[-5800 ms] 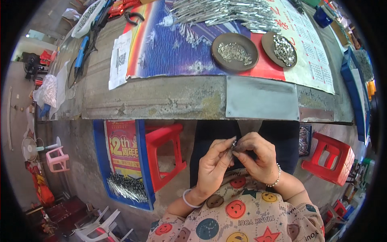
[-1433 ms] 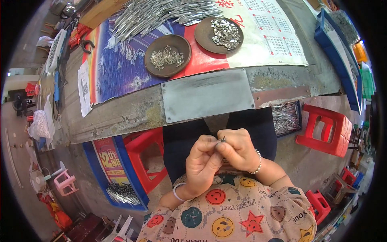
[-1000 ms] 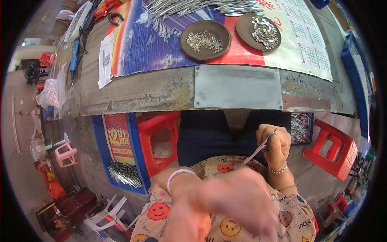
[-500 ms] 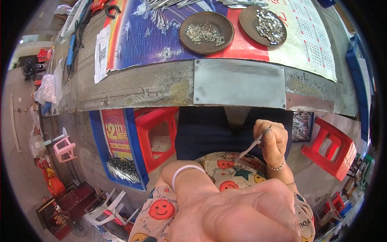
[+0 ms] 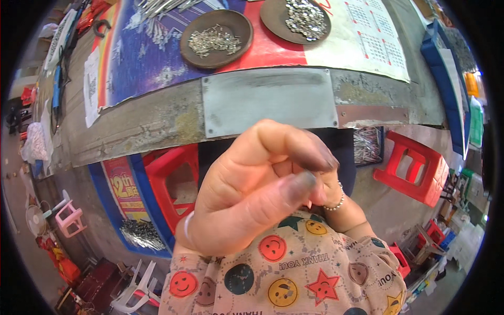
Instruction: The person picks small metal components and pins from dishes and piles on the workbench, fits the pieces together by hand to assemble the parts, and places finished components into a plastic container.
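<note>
My left hand [image 5: 252, 194] is raised close to the camera and fills the middle of the view. Its thumb and forefinger are pinched together, their tips smudged dark, and I see nothing between them. My right hand [image 5: 329, 190] is almost wholly hidden behind it; only a sliver and a beaded bracelet [image 5: 336, 203] at the wrist show, so what it holds is hidden. On the workbench above stand two brown round dishes: one [image 5: 215, 39] holds small metal parts, the other [image 5: 302, 16] holds shiny metal pieces.
A grey metal plate [image 5: 268, 97] covers the bench's front edge. Thin metal rods [image 5: 157, 8] are piled at the back. Red stools stand at left [image 5: 173, 178] and right [image 5: 415, 168]. A tray of pins [image 5: 367, 144] sits under the bench, and a pink chair [image 5: 68, 218] stands far left.
My left hand left the right hand, swung up toward the camera and now blocks it. The right hand, which held a thin metal rod half a second ago, is now hidden.
</note>
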The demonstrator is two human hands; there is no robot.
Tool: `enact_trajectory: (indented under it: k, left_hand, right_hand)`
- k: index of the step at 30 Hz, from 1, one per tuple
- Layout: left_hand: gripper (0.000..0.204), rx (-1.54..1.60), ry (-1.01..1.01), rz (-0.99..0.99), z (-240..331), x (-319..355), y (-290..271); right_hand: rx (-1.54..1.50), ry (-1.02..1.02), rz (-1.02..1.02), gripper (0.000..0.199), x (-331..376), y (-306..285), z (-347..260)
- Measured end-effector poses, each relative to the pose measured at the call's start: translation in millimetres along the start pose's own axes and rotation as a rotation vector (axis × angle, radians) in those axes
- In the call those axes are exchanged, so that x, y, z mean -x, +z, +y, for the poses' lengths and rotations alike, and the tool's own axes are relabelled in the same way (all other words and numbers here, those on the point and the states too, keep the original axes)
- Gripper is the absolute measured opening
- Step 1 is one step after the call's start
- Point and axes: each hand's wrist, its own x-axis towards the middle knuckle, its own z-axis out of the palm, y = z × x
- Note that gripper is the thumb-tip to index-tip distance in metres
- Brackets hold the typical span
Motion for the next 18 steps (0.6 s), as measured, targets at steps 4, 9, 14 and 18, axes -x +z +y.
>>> enact_trajectory:
  k: [4,9,14,18]
  left_hand:
    - [0.013,-0.388,0.145,-0.335,4.4,-7.8,5.8]
    - [0.013,-0.282,0.142,-0.297,2.9,-17.6,-7.3]
    - [0.014,-0.235,0.100,-0.244,0.9,-16.0,-9.1]
    - [0.015,-0.223,0.077,-0.225,1.8,-9.4,-9.9]
  right_hand:
    - [0.167,-0.131,-0.213,0.025,-9.9,-7.1,-10.9]
    - [0.152,-0.042,-0.090,0.035,-13.0,12.1,-16.9]
    - [0.256,-0.054,-0.131,0.037,-12.4,10.4,-15.8]
    - [0.278,-0.079,-0.142,0.038,-12.1,11.2,-13.2]
